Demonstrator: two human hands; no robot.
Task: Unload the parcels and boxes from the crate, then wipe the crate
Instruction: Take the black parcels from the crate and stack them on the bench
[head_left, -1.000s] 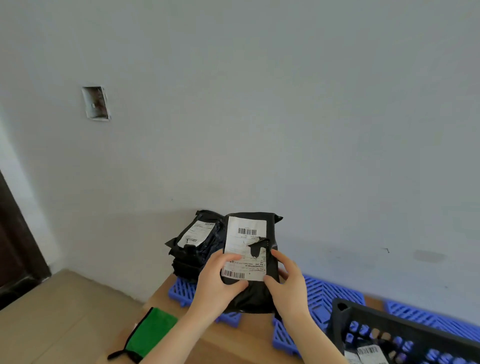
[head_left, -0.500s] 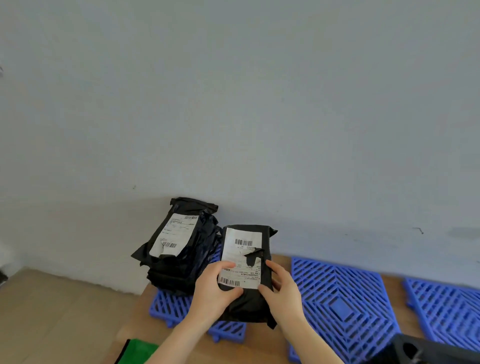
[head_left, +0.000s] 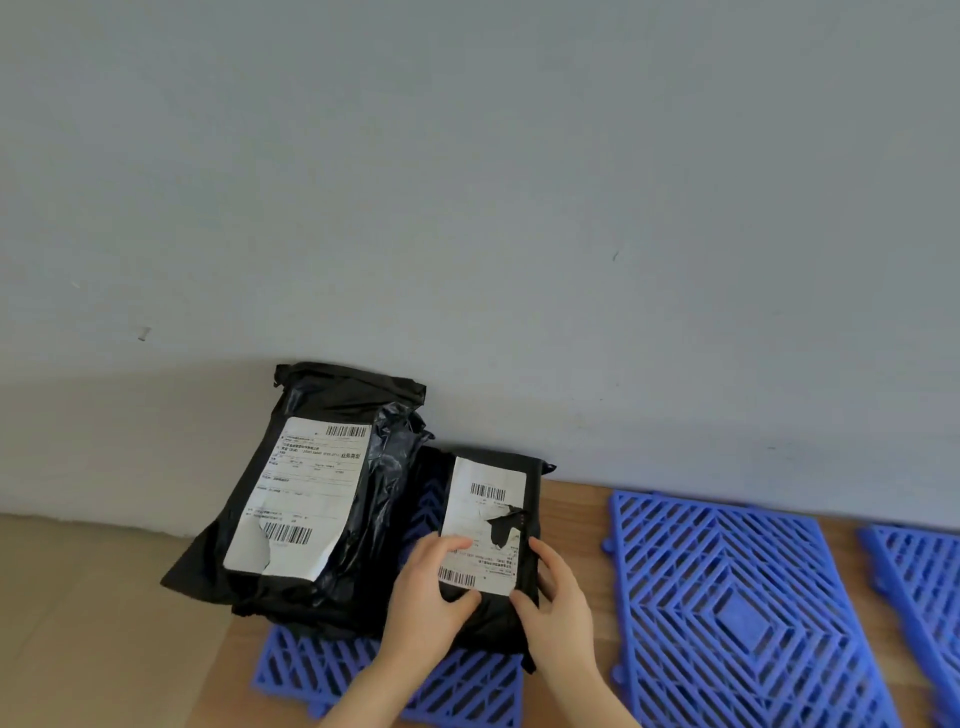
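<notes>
Parcel (head_left: 487, 501) lowered — left hand (head_left: 426, 610), right hand (head_left: 560, 610) gripping

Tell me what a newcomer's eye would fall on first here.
The small black parcel with a torn white label is low in the middle, gripped at its near end by the left hand and right hand. Just left of it a bigger stack of black parcels sits against the grey wall. To the right, a bright blue grid mat lies on the wooden surface.

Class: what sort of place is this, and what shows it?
Probably a parcel sorting or storage room: black parcels with barcode labels, stacked on blue plastic grids by a bare wall.
</notes>
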